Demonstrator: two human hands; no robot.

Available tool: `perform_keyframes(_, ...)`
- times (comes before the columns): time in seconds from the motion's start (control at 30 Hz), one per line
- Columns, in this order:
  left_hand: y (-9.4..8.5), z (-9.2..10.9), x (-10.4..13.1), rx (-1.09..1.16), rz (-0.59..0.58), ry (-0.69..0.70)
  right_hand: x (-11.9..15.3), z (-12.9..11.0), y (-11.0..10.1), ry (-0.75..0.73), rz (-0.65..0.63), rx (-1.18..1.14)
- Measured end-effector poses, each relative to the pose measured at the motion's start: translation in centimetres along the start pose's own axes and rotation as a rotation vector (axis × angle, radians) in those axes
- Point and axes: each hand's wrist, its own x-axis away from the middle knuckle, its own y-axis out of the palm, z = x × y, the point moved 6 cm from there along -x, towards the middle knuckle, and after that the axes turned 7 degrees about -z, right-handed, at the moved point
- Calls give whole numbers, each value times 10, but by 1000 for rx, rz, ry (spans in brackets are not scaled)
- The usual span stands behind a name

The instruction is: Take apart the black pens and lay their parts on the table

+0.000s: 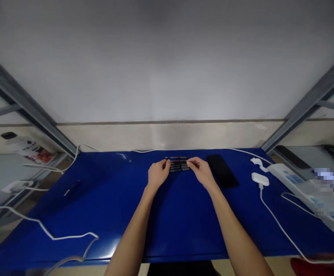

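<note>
Several dark pens (179, 166) lie side by side in a stack on the blue table (112, 207), near its back edge. My left hand (157, 174) has its thumb and fingers closed at the left ends of the pens. At their right ends, my right hand (202, 171) pinches with thumb and forefinger. Both hands seem to hold one pen between them, though the fingertips are small in view. Just right of my right hand lies a black phone (222, 170).
A single pen (71, 188) lies at the left. White cables cross both sides. At the right are a white charger case (260, 179) and a power strip (292, 178). A bottle (30, 148) stands tilted in view beyond the left metal post (47, 124).
</note>
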Motion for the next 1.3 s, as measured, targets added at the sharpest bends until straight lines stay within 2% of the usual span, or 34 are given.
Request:
perform_keyframes(0.2, -3, 3, 1, -66, -19, 32, -1, 9, 2, 47, -17, 42)
perform_keyframes(0.33, 1, 10, 4, -99, -71, 88, 0, 4, 3, 13, 6, 10)
perform_keyframes(0.53, 12, 28, 10, -130, -179, 216, 3, -10, 23, -40, -162, 52)
perform_keyframes(0.6, 11, 29, 11, -132, -170, 227, 3, -11, 17, -47, -94, 89)
perform_keyframes(0.67, 7, 28, 10, -135, -141, 210, 2, -7, 2, -61, 55, 175)
perform_keyframes(0.73, 2, 26, 10, -129, -103, 185, 2, 0, -14, -77, 201, 348)
perform_keyframes(0.8, -2, 25, 10, -119, -72, 166, 1, 13, -25, -31, 274, 535)
perform_keyframes(0.9, -4, 23, 9, -117, -44, 142, 0, 33, -31, 89, 291, 662)
perform_keyframes(1.0, -4, 21, 9, -120, -35, 130, 2, 41, -28, 151, 281, 754)
perform_keyframes(1.17, -1, 17, 7, -151, -65, 95, 5, 35, -21, 110, 251, 884)
perform_keyframes(1.3, 1, 13, 5, -168, -90, 34, 7, 31, -20, 70, 262, 902)
